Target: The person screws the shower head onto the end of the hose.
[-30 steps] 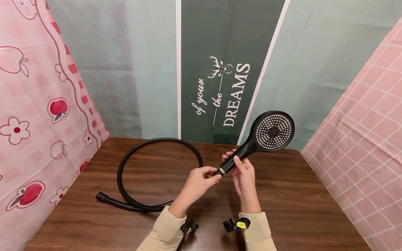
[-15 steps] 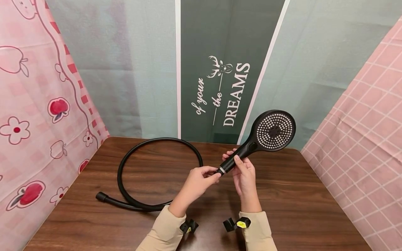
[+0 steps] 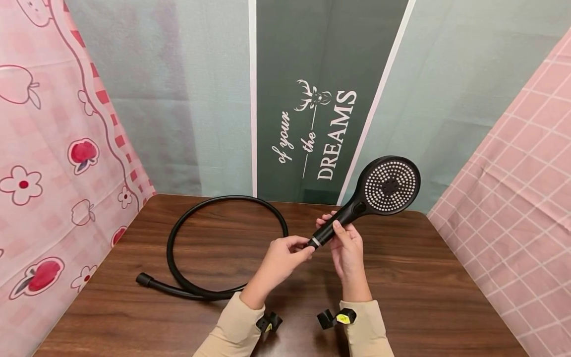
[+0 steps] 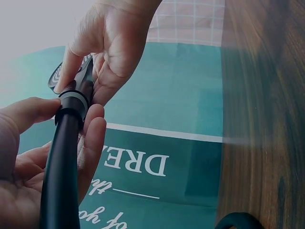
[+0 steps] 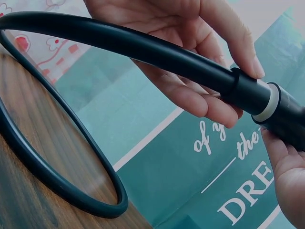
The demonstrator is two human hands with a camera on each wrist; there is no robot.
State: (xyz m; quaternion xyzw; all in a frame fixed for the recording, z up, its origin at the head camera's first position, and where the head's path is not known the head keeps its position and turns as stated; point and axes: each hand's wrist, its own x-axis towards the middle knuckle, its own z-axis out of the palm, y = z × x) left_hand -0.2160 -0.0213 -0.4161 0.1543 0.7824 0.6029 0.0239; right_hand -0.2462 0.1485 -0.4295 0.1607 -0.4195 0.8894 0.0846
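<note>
A black shower head [image 3: 388, 187] with a round face of pale nozzles tilts up to the right above the table. Its handle is gripped by my right hand [image 3: 347, 248], thumb on the front and fingers behind. My left hand [image 3: 282, 260] pinches the black collar at the end of the shower hose, right below the handle. In the right wrist view the collar [image 5: 250, 95] meets the handle at a pale ring [image 5: 268, 107]. From there the black hose [image 3: 168, 243] loops over the table to a free end with a black nut [image 3: 143, 280].
The brown wooden table [image 3: 415, 297] reaches back to a green curtain [image 3: 214, 124] with white lettering. A pink fruit-patterned cloth [image 3: 40, 173] hangs at the left, a pink checked one [image 3: 522, 198] at the right. Both beige sleeves carry small black wrist mounts.
The shower head has shifted very slightly up and right. Both hands keep their grips, and the hose lies as before.
</note>
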